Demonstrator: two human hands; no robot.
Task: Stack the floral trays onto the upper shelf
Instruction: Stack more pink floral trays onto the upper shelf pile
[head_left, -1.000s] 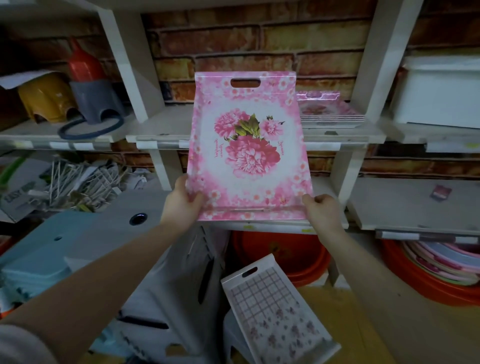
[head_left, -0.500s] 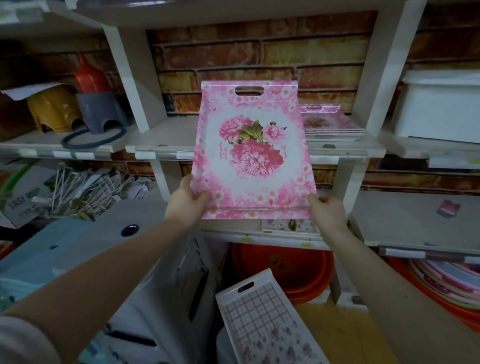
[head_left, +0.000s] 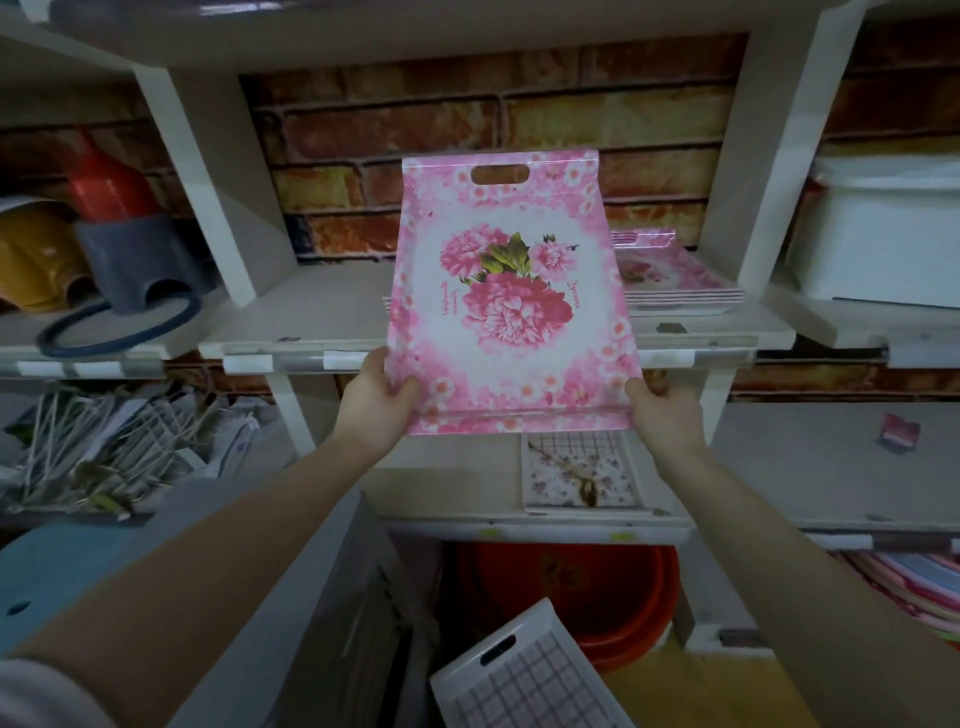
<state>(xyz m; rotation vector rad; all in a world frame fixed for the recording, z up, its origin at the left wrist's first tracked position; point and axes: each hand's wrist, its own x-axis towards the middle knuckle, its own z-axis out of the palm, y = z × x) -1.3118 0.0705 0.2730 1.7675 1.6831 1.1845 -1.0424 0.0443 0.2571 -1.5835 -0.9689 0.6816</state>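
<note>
A pink floral tray (head_left: 511, 301) with a handle slot at its top is held tilted up in front of the upper shelf (head_left: 332, 312). My left hand (head_left: 376, 400) grips its lower left corner and my right hand (head_left: 660, 410) grips its lower right corner. Behind it, on the right part of the upper shelf, lies a stack of matching pink floral trays (head_left: 675, 280), partly hidden by the held tray.
A small floral checked tray (head_left: 582, 473) lies on the lower shelf. A white checked tray (head_left: 524, 680) leans below, in front of an orange tub (head_left: 587, 592). A white box (head_left: 878, 234) stands at right; grey and yellow stools (head_left: 124, 260) at left. White uprights (head_left: 218, 208) flank the bay.
Both hands have lifted the pink tray higher and toward the upper shelf; the small tray on the lower shelf has come into sight beneath it.
</note>
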